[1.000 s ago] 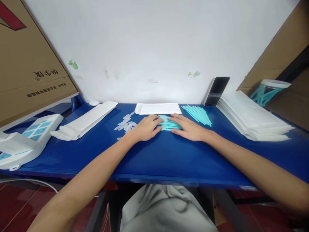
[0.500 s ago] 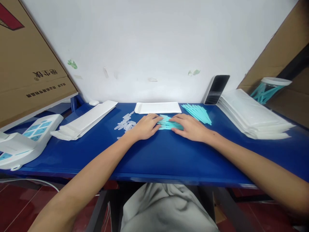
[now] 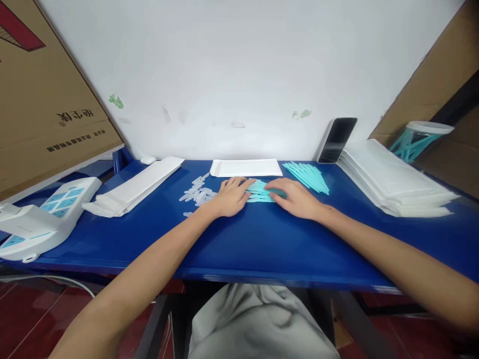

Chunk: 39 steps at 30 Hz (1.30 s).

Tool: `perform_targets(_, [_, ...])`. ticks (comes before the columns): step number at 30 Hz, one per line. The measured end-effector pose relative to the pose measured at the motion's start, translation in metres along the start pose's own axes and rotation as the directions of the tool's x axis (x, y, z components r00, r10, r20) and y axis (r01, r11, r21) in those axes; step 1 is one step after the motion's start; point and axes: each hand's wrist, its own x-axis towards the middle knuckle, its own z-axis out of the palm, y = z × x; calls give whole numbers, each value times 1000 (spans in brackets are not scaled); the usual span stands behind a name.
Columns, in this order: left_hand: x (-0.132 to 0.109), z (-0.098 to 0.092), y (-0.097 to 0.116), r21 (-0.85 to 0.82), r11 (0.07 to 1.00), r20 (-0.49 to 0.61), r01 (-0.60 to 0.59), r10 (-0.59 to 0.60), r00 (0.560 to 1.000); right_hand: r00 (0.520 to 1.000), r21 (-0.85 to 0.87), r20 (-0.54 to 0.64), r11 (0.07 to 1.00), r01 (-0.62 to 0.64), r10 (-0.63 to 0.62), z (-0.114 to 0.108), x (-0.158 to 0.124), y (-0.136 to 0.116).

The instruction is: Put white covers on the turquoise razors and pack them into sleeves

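Observation:
Both my hands rest on a small bunch of teal sticks (image 3: 259,191) lying on the blue table (image 3: 254,239). My left hand (image 3: 229,197) lies flat with its fingers stretched over the left ends. My right hand (image 3: 295,198) curls its fingers over the right ends and presses the sticks together. A white envelope (image 3: 245,167) lies just behind the bunch. To the left lies a scatter of small clear plastic caps (image 3: 196,192). A larger pile of teal sticks (image 3: 309,175) lies to the right.
A stack of white bags (image 3: 392,182) fills the right side, with a dark phone (image 3: 336,140) leaning on the wall. A clear jar of teal sticks (image 3: 415,139) stands far right. More white bags (image 3: 134,187) and white boxes (image 3: 41,219) lie left, under a cardboard carton (image 3: 48,104).
My hands have drawn closer together, squeezing the spread teal sticks into a tighter bunch. The right fingers went from flat to curled.

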Motion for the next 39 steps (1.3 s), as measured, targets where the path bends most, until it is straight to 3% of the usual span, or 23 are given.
perform_targets(5, [-3, -5, 3, 14, 1000, 17, 3, -4, 1000, 1000, 3, 21, 1000, 15, -15, 0, 0, -2])
perform_targets(13, [-6, -9, 4, 54, 998, -12, -30, 31, 999, 997, 4, 48, 998, -59, 59, -3, -1, -5])
perform_targets(17, [-6, -10, 4, 59, 996, -46, -64, 67, 997, 969, -60, 208, 990, -124, 134, -5, -2, -6])
perform_targets(20, [-6, -13, 6, 47, 995, -51, -90, 93, 994, 956, -74, 279, 995, -69, 87, -4, -2, -1])
perform_targets(25, [-8, -18, 10, 1, 993, -14, -119, 119, 993, 973, -21, 231, 1000, 2, 2, -4, -3, 3])
perform_targets(31, [-9, -16, 10, -39, 995, 131, -93, 97, 987, 976, 87, 189, 992, 90, -105, -6, -2, -7])
perform_targets(39, [-5, -18, 10, -114, 977, 73, -177, 186, 980, 986, 155, 136, 985, 72, -94, -4, -4, -10])
